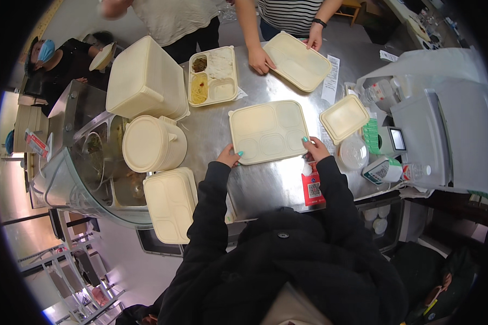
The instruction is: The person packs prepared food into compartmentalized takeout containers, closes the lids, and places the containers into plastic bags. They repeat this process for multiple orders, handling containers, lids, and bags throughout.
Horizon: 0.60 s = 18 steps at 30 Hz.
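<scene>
My left hand [229, 156] grips the near left corner of a cream lidded compartment food tray [269, 132] at the middle of the steel counter. On the near right corner of the same tray is my right hand [316, 149], thumb on top. Beyond the tray, a co-worker in a striped top holds another cream lidded tray [297, 61] in both hands. An uncovered tray [212, 76] with rice, a yellow shredded food and a dark food stands at the back left. A small rectangular lidded container [344, 118] lies right of my tray.
Tall stacked containers or lids [146, 77], round lids [144, 143] and compartment lids [168, 205] line the left, beside a glass-fronted food display [85, 191]. On the right are a round clear-lidded tub [353, 152], bottles, a small device with a screen [397, 139] and paper slips.
</scene>
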Motion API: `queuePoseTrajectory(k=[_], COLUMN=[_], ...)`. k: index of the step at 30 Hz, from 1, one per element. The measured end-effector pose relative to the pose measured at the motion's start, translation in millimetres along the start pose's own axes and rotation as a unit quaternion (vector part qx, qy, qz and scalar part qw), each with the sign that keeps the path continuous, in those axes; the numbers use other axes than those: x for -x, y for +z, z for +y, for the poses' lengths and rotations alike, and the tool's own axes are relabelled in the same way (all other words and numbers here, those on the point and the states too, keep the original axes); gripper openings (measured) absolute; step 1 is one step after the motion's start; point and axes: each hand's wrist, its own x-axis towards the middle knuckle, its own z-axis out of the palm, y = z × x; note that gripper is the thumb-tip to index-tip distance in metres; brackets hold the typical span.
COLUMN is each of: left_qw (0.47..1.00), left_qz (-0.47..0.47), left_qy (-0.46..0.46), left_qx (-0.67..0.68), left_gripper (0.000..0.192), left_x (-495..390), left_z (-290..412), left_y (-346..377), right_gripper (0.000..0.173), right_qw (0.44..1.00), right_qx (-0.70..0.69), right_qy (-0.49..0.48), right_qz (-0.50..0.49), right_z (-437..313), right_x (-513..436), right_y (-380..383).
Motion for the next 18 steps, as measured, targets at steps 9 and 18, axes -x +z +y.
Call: queuePoseTrajectory(k=[9, 18], left_qw=[0.981, 0.974], left_qz=[0.095, 0.216], left_qy=[0.161, 0.050], left_qx=[0.050, 0.037], left_gripper=[0.042, 0.062], left_x=[-17.0, 6.9], left_z=[-34.2, -25.9], left_y=[15.1, 39.2], right_gripper=[0.017, 0.034], right_qw=[0.989, 0.992], right_qx=[-0.143, -0.098], right_qy=[0.037, 0.022], right_qz=[-0.003, 0.080], right_z=[3.3, 4.0], right_x=[0.0, 17.1], right_y=[8.1, 15.8])
